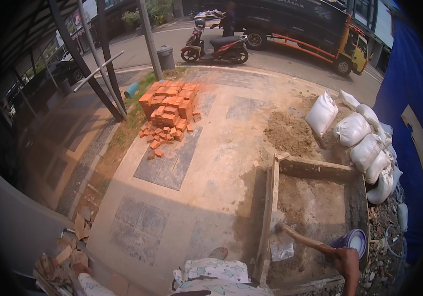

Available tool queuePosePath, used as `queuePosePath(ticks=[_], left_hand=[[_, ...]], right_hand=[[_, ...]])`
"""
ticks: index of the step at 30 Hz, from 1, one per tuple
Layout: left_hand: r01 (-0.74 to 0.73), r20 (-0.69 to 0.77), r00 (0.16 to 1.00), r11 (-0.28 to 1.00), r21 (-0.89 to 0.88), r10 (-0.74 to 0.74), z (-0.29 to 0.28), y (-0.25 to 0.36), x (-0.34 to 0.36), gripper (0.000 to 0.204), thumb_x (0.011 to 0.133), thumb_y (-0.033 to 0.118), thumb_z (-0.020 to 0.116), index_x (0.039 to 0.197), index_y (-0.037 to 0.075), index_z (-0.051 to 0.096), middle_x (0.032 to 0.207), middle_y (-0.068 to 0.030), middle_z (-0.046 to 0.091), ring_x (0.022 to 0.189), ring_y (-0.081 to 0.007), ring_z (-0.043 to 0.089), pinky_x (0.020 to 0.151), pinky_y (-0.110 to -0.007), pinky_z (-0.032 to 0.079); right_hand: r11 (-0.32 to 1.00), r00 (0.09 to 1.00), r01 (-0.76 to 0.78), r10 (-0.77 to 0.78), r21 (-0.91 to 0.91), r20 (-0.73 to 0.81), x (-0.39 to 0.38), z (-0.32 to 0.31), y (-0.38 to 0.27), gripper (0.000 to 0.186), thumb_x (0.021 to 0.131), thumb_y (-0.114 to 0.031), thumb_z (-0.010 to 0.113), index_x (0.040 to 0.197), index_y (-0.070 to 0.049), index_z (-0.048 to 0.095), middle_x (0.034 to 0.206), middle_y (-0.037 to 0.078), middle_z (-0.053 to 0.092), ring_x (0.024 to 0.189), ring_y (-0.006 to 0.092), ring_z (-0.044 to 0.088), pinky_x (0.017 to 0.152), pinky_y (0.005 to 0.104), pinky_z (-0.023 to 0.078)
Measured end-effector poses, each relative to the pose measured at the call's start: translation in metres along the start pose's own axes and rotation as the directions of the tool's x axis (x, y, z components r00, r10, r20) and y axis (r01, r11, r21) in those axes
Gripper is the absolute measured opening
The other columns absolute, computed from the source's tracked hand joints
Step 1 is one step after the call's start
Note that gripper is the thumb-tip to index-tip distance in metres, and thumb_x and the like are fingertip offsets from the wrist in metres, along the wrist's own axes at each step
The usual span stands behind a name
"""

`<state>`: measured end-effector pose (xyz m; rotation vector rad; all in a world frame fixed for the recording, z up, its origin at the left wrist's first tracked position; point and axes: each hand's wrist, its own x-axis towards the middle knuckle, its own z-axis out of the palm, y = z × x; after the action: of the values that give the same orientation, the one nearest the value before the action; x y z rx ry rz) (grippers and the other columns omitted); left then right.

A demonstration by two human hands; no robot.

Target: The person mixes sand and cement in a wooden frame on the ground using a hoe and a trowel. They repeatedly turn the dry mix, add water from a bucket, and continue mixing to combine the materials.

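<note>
My right hand [347, 264] is closed round the wooden handle [307, 240] of a hoe, whose pale flat blade [281, 250] rests in a wood-sided mixing box [273, 192] holding damp, sandy material. Beside that hand stands a purple bucket [340, 240] with something pale inside. At the lower left, my left hand [82, 269] is near torn brown paper [48, 266] by a wall; its fingers are too small and dim to make out. My patterned clothing and one foot show at the bottom.
Orange bricks [171, 106] are stacked left of centre. White sacks [352, 128] and sand [290, 130] lie right, beside blue sheeting [408, 84]. Metal posts [149, 39] line the left. A person [228, 22], scooter [216, 47] and truck [295, 24] are on the road.
</note>
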<state>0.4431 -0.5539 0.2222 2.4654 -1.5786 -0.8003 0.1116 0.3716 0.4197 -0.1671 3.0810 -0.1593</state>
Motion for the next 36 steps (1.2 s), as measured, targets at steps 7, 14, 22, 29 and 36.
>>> queuePosePath(ticks=[7,14,22,29,36], left_hand=[[0.023,0.017,1.000,1.000,0.014,-0.023,0.013,0.003,-0.004,0.042,0.100,0.029,0.037,0.114,-0.006,0.055,0.110,-0.0223,0.055,0.100,-0.0359,0.054,0.084,-0.044,0.043],[0.030,0.053,0.998,1.000,0.010,-0.030,0.031,0.009,-0.008,0.041,0.100,0.027,0.036,0.112,-0.006,0.056,0.105,-0.0221,0.057,0.095,-0.0351,0.057,0.080,-0.044,0.045],[0.033,0.082,0.996,0.999,0.014,-0.034,0.050,0.014,-0.016,0.039,0.101,0.026,0.036,0.110,-0.006,0.057,0.099,-0.0219,0.060,0.089,-0.0342,0.060,0.075,-0.044,0.048],[0.038,0.089,0.995,0.999,0.016,-0.039,0.055,0.013,-0.020,0.039,0.101,0.024,0.036,0.108,-0.006,0.058,0.094,-0.0217,0.062,0.084,-0.0334,0.063,0.071,-0.043,0.050],[0.050,0.085,0.995,0.999,0.014,-0.051,0.055,0.010,-0.021,0.038,0.102,0.023,0.036,0.106,-0.007,0.059,0.089,-0.0215,0.064,0.079,-0.0327,0.065,0.066,-0.043,0.052]], right_hand=[[1.000,1.000,-0.019,0.019,-0.005,-0.019,0.000,0.004,0.002,0.009,0.064,-0.007,0.069,0.073,-0.005,0.069,0.070,0.016,0.064,0.068,0.0362,0.063,0.064,0.0454,0.051],[0.999,1.000,-0.005,0.005,-0.039,-0.012,-0.001,0.005,0.003,0.010,0.063,-0.008,0.069,0.073,-0.006,0.070,0.071,0.015,0.065,0.069,0.0345,0.064,0.064,0.0450,0.051],[1.000,1.000,-0.017,0.017,-0.004,-0.009,-0.004,0.003,0.001,0.013,0.064,-0.006,0.068,0.076,-0.004,0.070,0.070,0.016,0.064,0.068,0.0361,0.064,0.064,0.0450,0.050],[0.996,0.996,-0.073,0.075,0.043,-0.045,-0.004,-0.002,-0.010,0.008,0.066,-0.006,0.070,0.074,-0.003,0.071,0.067,0.018,0.063,0.065,0.0370,0.063,0.062,0.0449,0.049],[0.997,0.997,-0.067,0.069,0.041,-0.045,-0.002,-0.003,-0.010,0.009,0.066,-0.006,0.071,0.074,-0.003,0.071,0.067,0.019,0.063,0.064,0.0371,0.063,0.061,0.0449,0.049]])
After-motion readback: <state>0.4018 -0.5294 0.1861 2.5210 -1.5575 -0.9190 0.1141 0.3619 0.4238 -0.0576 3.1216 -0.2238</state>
